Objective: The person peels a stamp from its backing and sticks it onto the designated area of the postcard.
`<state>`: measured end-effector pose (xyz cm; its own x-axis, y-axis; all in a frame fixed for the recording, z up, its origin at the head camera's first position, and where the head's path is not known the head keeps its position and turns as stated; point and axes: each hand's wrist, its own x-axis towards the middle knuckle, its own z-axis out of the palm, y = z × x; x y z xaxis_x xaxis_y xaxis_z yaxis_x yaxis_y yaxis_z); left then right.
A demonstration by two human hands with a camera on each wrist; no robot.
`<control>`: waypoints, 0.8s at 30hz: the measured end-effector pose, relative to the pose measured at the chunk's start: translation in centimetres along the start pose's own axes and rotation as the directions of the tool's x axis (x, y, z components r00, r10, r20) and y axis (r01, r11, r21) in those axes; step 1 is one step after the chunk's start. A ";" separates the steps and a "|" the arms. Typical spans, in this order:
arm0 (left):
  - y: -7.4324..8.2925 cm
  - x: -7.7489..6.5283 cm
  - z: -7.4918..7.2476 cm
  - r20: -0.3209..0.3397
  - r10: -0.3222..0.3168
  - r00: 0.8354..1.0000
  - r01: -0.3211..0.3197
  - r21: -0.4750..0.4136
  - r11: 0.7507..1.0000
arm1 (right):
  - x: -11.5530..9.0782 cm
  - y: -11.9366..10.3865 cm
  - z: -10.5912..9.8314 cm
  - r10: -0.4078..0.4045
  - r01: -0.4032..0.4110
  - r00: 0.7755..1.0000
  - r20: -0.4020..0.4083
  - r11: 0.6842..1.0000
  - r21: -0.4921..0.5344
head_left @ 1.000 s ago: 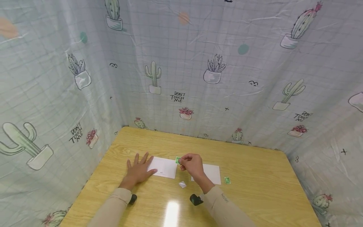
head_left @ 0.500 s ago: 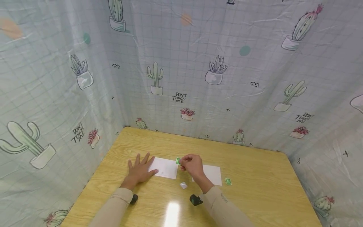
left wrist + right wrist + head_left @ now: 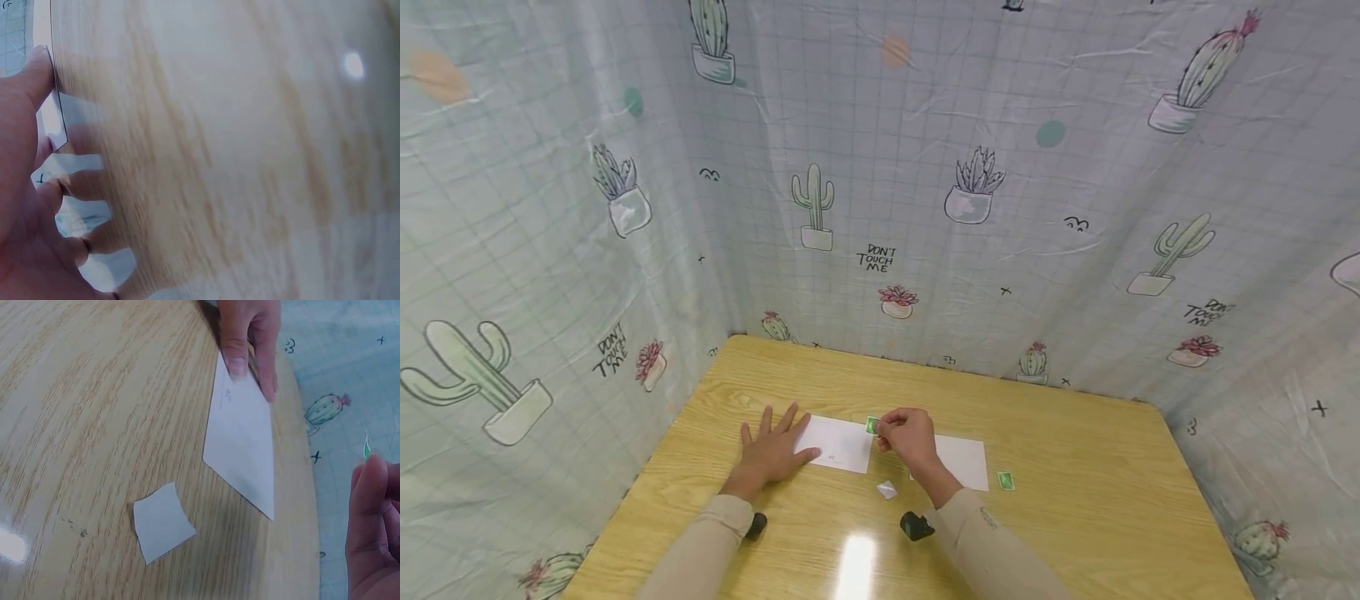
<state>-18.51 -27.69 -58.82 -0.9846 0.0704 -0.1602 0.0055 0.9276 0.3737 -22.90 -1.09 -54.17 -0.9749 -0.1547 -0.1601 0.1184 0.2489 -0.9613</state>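
A small green stamp (image 3: pixel 872 425) with a pale border is pinched between the thumb and fingers of my right hand (image 3: pixel 909 438). It is held at the upper right corner of a white envelope (image 3: pixel 838 442); the right wrist view shows the stamp (image 3: pixel 367 449) edge-on and curved, above the surface. My left hand (image 3: pixel 769 451) lies with fingers spread, thumb and fingertips on the envelope's left end. In the left wrist view, the left hand's thumb (image 3: pixel 39 72) rests on the envelope's edge. A second white envelope (image 3: pixel 964 463) lies partly behind my right wrist.
Another green stamp (image 3: pixel 1006 481) lies right of the second envelope. A small torn piece of white paper (image 3: pixel 887 490) sits between the envelopes, nearer me. Cactus-patterned curtains (image 3: pixel 910 208) surround the glossy wooden table (image 3: pixel 1060 517) at the back and sides.
The head view has shifted slightly, moving everything a little rightward in it. Both hands hold their places, with the stamp still pinched by the envelope's corner.
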 end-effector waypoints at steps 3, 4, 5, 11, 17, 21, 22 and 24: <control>0.1 0.1 0.0 -0.003 0.000 1.000 0.000 -0.003 1.000 | 0.1 0.1 0.1 0.012 -0.012 1.000 -0.010 1.000 -0.008; 0.1 0.1 0.0 -0.002 -0.002 1.000 0.002 0.001 1.000 | 0.2 0.2 0.1 0.012 -0.012 1.000 -0.009 1.000 -0.012; 0.2 0.1 0.0 -0.002 -0.002 1.000 0.002 0.001 1.000 | 0.2 0.2 0.1 0.016 -0.017 1.000 -0.010 1.000 -0.010; 0.3 0.1 -0.1 -0.011 0.000 1.000 0.000 -0.002 1.000 | 0.6 0.3 0.3 0.027 -0.027 0.999 -0.018 1.000 -0.007; 0.4 0.1 -0.1 -0.013 0.001 1.000 -0.001 -0.010 1.000 | 0.9 0.7 0.8 0.032 -0.033 0.999 -0.044 0.999 -0.025; 0.3 0.0 -0.2 -0.010 -0.008 1.000 0.008 -0.012 1.000 | 1.2 0.8 1.0 0.045 -0.046 0.998 -0.051 0.999 -0.025; 0.3 0.0 -0.2 -0.009 -0.010 1.000 0.010 -0.011 1.000 | 1.2 0.9 1.1 0.046 -0.047 0.998 -0.052 0.999 -0.026; 0.3 0.0 -0.2 -0.008 -0.013 1.000 0.013 -0.011 1.000 | 1.4 1.0 1.2 0.049 -0.051 0.998 -0.050 0.998 -0.021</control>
<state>-18.51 -27.52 -58.50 -0.9859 0.0555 -0.1576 -0.0090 0.9242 0.3819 -23.91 -2.20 -55.59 -0.9760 -0.0945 -0.1961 0.1635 0.2767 -0.9469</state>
